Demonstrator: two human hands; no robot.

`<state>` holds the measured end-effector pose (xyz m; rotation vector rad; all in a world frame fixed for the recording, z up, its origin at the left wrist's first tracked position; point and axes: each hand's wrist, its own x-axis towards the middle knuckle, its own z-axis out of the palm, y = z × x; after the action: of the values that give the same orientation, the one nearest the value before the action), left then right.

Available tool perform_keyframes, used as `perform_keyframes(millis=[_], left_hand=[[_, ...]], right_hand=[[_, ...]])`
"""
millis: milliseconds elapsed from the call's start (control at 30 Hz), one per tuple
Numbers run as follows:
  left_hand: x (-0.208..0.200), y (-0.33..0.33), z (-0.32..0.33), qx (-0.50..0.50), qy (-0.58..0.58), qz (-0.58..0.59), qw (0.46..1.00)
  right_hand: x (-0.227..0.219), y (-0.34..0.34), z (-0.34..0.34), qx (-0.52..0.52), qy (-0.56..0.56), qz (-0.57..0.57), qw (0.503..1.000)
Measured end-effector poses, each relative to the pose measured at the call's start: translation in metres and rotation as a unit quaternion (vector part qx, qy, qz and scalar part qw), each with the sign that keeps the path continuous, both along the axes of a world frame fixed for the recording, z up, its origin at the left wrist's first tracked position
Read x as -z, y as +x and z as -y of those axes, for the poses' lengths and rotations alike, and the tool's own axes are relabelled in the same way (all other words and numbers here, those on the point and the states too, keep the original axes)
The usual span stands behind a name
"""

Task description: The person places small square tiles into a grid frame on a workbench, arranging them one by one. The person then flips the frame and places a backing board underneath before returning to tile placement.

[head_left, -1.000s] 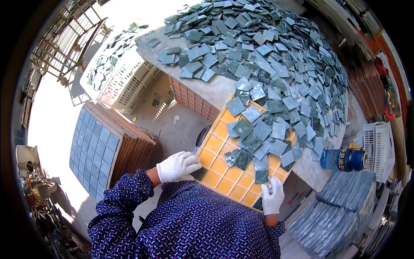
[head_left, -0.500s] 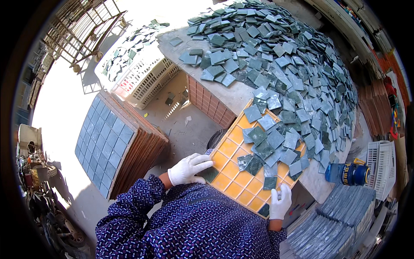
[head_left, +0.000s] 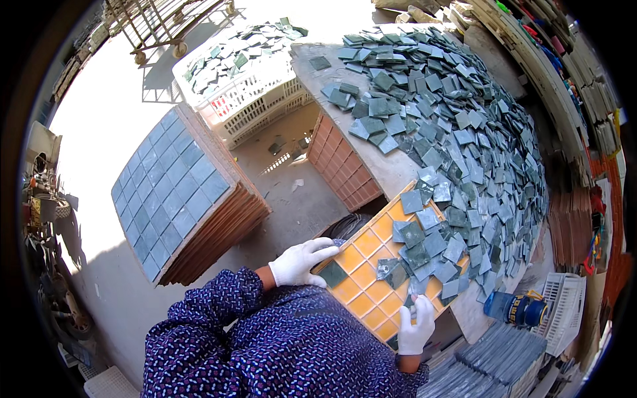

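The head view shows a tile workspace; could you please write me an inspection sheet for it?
Surface: grey table, largely covered by a green-grey tile pile.
Job's things: yellow grid tray, partly covered by loose tiles.
Clutter: blue bottle beside the table.
Hands: white-gloved; left hand at the tray's left corner; right hand with fingertips at a dark tile, grip unclear.
Cables: nothing certain; a dark bundle beside the tray is unclear.
Surroundings: tile-faced panel stack, white crate of tiles, reddish-brown boards.

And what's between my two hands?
In the head view, the yellow tray lies between your left hand and right hand: one green tile near the left, then bare cells.
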<state>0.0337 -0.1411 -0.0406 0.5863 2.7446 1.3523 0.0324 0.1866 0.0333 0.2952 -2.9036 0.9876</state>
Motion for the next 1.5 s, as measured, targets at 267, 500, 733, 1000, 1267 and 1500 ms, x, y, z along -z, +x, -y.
perform_keyframes(millis=[267,500,733,1000,1267,1500], left_hand=[[0.025,0.022,-0.007,-0.056,0.112,0.149,0.981],[0.025,0.008,-0.026,-0.142,0.204,0.194,0.949],[-0.001,-0.016,-0.039,-0.182,0.130,0.302,0.927],[0.019,-0.015,-0.048,-0.208,0.107,0.291,0.928],[0.031,-0.010,-0.031,-0.179,0.289,0.296,0.893],[-0.021,-0.016,-0.050,-0.175,-0.139,0.170,0.960]], right_hand=[[0.025,-0.011,0.077,-0.235,0.036,0.053,0.970],[0.033,-0.011,0.104,-0.299,0.148,0.075,0.940],[0.015,-0.028,0.073,-0.147,-0.049,0.118,0.981],[0.002,-0.006,0.019,-0.071,-0.039,0.078,0.994],[0.006,0.003,-0.004,-0.001,-0.076,0.069,0.995],[0.015,0.009,-0.018,0.003,-0.048,0.028,0.998]])
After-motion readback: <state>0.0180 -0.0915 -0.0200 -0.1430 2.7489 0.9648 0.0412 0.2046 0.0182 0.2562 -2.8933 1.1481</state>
